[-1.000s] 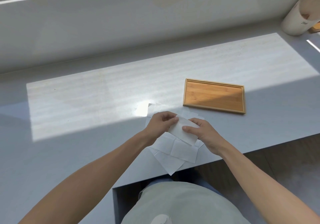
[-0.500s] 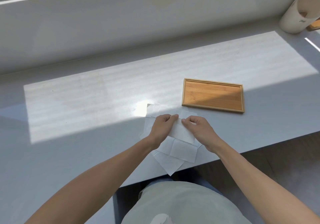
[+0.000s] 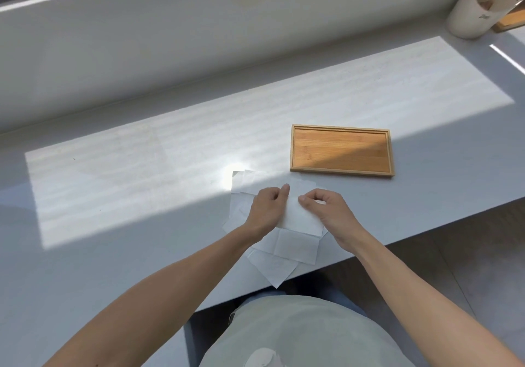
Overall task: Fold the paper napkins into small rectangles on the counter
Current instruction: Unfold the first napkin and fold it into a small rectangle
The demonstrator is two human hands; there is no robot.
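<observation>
While pressed on the white surface [image 3: 142, 196]:
Left grip [image 3: 267, 207]: fingers curled, pinching folded napkin [image 3: 301, 219].
Right grip [image 3: 329, 210]: pinching same rectangle.
Below: flat creased napkins [image 3: 284, 258].

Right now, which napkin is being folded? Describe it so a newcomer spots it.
On the grey counter, just left of and nearer than the bamboo tray, lies a pile of napkins. It is the folded napkin on top, between the left hand and right hand.
</observation>
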